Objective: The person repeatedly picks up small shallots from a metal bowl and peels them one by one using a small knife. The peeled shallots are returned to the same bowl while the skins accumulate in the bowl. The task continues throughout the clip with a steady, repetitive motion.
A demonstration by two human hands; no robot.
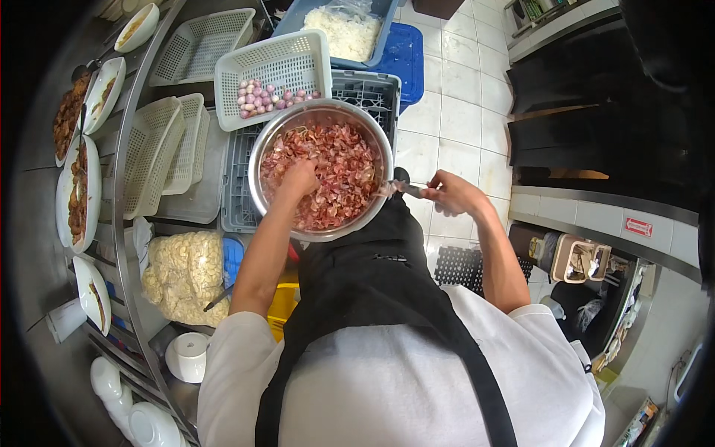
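Note:
A large stainless steel bowl (385,139) sits before me, filled with reddish-pink shallot skins (341,162). My left hand (300,177) reaches into the skins at the bowl's left side; its fingertips are hidden, so a hold on anything cannot be made out. To the right of the rim, my right hand (451,193) grips a small knife by its dark handle (412,190). The knife's blurred front end is over the bowl's right rim, with what looks like bits of skin on it. Peeled shallots (260,98) lie in a white perforated basket (229,72) just beyond the bowl.
A grey plastic crate (237,207) stands beneath the bowl and basket. Beyond is a blue-grey tub (290,22) with white chopped food (349,36). To the left, a steel rack (120,184) holds dishes, near empty baskets (153,159) and a bag of pale cloves (190,274).

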